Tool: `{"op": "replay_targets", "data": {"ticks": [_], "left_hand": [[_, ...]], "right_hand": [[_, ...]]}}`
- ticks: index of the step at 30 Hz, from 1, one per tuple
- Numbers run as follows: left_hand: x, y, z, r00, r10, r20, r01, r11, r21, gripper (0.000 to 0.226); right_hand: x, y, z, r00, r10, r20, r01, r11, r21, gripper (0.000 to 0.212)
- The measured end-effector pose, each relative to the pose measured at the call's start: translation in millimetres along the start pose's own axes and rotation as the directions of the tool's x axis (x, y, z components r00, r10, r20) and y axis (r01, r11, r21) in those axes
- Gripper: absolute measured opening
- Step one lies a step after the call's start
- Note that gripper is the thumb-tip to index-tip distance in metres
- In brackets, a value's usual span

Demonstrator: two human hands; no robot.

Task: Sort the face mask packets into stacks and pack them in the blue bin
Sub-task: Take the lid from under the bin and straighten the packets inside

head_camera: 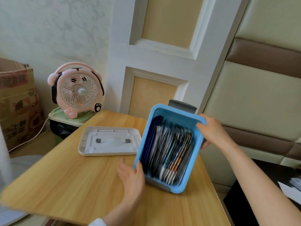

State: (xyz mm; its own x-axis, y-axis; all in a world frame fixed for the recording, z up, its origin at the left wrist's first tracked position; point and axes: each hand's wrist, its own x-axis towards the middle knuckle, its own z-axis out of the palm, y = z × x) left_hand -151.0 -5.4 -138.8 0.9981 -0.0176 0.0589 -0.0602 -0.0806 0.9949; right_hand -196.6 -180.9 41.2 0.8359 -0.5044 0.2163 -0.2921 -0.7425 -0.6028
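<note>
The blue bin [177, 111] stands on the wooden table [73, 180], tipped so its opening faces me. Several face mask packets [169, 150] stand on edge inside it, dark blue ones at the left and silvery ones at the right. My left hand [132, 175] grips the bin's near left rim, thumb hooked over the edge. My right hand [213, 129] grips the far right rim, fingers curled over it.
A white lid [109, 141] lies upside down on the table left of the bin. A pink fan [76, 92] stands on a green stand beyond the table's far left corner, beside a cardboard box [17, 105]. A padded wall lies to the right.
</note>
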Motion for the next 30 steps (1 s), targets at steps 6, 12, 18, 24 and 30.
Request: {"op": "replay_targets", "data": {"ticks": [6,12,18,24,30], "left_hand": [[-16.2,20.0,-9.1,0.965,-0.192,0.176,0.235,0.934,-0.268,0.056],[14.3,46.5,-25.4,0.99,-0.089,0.107,0.125,0.906,-0.404,0.047],[65.0,84.4,-37.6,0.958,0.045,0.282,-0.076,0.992,0.1,0.038],[66.6,97.1,-20.7,0.887,0.269,0.375,-0.454,0.659,0.6,0.042],[43.9,96.2,3.7,0.517,0.331,0.79,-0.856,0.216,0.47,0.073]], "right_hand": [[14.6,-10.3,-5.4,0.982,0.162,0.099,-0.164,0.986,0.016,0.023],[6.3,7.1,-37.9,0.905,0.308,0.295,-0.3,0.951,-0.073,0.024],[-34.1,73.5,-23.5,0.636,0.355,0.685,-0.262,0.935,-0.241,0.05],[-45.0,90.5,-21.1,0.751,0.402,0.523,-0.281,0.912,-0.298,0.074],[-28.2,67.9,10.3,0.987,-0.154,-0.041,0.15,0.983,-0.102,0.047]]}}
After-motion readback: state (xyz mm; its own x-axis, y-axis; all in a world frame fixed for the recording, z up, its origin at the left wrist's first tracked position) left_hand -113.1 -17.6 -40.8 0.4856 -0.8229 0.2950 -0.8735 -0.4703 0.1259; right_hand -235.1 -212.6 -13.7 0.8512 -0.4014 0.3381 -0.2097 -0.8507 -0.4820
